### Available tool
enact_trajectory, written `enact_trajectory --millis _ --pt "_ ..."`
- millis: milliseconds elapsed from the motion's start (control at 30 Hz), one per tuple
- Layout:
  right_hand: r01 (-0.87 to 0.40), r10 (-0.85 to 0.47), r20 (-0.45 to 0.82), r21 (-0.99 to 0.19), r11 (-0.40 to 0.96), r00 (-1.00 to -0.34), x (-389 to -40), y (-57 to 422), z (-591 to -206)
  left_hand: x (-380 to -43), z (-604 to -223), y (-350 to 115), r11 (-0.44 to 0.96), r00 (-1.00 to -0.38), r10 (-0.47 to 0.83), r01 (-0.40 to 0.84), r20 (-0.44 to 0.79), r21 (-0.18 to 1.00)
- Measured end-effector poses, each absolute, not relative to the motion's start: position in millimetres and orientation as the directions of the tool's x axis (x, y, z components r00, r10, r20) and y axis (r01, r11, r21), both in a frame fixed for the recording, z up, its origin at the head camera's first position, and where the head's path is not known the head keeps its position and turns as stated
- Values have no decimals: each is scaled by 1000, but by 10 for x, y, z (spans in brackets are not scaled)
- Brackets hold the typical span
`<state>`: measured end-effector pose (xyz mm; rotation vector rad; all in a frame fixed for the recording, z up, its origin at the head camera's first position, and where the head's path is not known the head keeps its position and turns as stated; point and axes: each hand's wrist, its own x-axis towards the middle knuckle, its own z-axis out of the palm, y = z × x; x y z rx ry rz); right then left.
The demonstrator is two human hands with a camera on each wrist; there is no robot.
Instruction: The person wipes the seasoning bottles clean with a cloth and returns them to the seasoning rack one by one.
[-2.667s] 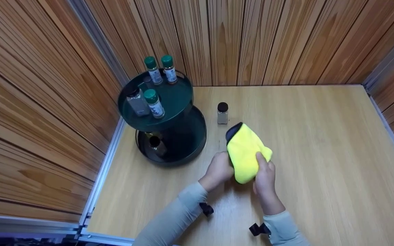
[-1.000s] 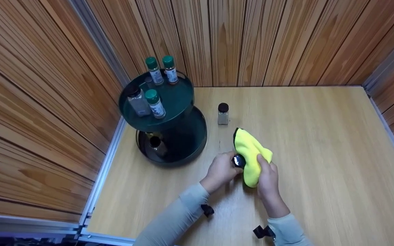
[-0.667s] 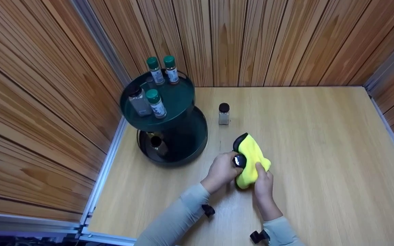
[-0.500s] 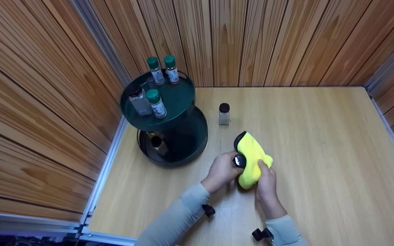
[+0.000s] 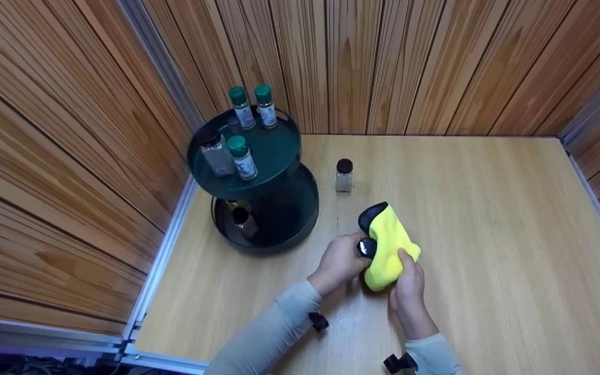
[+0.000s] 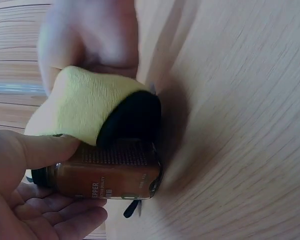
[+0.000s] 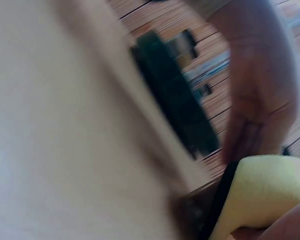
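My left hand [image 5: 339,261] grips a spice jar with a black cap [image 5: 366,248]. The left wrist view shows its square clear body [image 6: 110,176], filled with reddish-brown powder and printed with a label ending in "EPPER". Thumb above and fingers below hold it. My right hand [image 5: 410,289] holds a yellow cloth [image 5: 391,245] with a black underside, pressed along the jar's side. In the head view the cloth hides most of the jar. The right wrist view has the cloth [image 7: 270,190] over the jar's end, close above the tabletop.
A dark green two-tier round rack [image 5: 279,166] stands left, with several green-capped bottles and a black-capped jar [image 5: 217,155] on top. Its lower tier holds another jar [image 5: 244,221]. A black-capped jar [image 5: 344,176] stands on the table behind the hands. Wood-panelled walls enclose the back and sides.
The cloth has slid off the jar's cap, baring it, and has shifted slightly up and down along the side; more of its black underside shows. The left hand keeps its grip.
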<state>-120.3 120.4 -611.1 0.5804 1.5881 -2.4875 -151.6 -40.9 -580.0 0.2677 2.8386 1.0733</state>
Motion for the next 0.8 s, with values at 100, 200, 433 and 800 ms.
enact_trajectory --millis 100,200,433,800 --pt "286 71 -372 -810 -511 -926 -1189 1268 -5995 -1508 -5811 -410 735 -979 203 134 -27 664" --pt "260 58 -345 -798 -545 -937 -1209 1341 -5908 -1515 -5814 -422 730 -977 210 129 -41 672" --pt "257 58 -325 -835 -487 -944 -1261 1504 -5936 -1564 -5812 -464 679 -960 247 76 -131 730" --pt "171 140 -231 -923 -345 -963 -1326 1661 -5880 -1624 -5735 -556 705 -936 263 21 -234 709"
